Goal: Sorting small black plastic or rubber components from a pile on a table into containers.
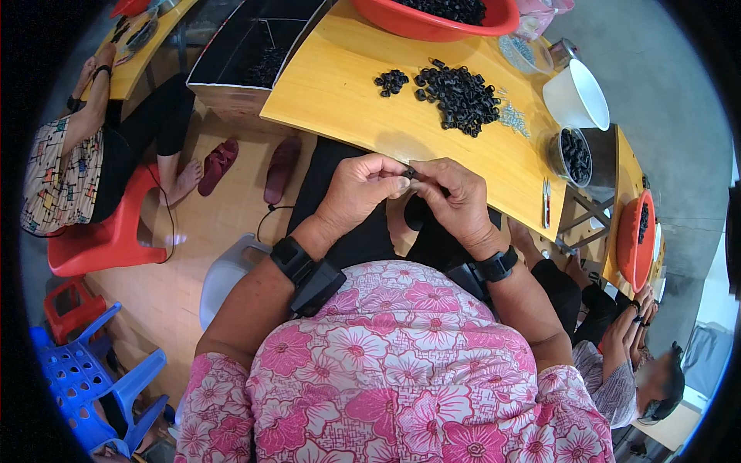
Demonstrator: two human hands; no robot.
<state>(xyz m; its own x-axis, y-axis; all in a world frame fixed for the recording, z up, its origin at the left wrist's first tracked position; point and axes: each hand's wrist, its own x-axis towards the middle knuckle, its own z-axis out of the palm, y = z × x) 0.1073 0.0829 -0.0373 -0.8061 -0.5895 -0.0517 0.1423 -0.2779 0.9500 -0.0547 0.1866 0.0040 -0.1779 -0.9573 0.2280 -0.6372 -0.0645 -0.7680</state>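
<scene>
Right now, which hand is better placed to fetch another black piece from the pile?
Probably the right hand: the pile of black pieces lies straight ahead of it, while the left hand sits farther off, pinching the small black part.

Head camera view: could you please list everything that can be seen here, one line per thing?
small black plastic part: one, black, pinched between both hands' fingertips
yellow wooden table: one, yellow, ahead of the person
pile of black ring-shaped parts: one large with a small cluster beside it, black, on the table
red plastic basin: one, red, far table edge, holds black parts
white plastic bowl: one, white, right of the pile
clear round container: one, clear, right table end, holds black parts
red plastic chair: one, red, left, a co-worker sits on it
blue plastic stool: one, blue, lower left
dark red sandals: two, floor left of table
left hand: one, black wristband
right hand: one, black wristband
</scene>
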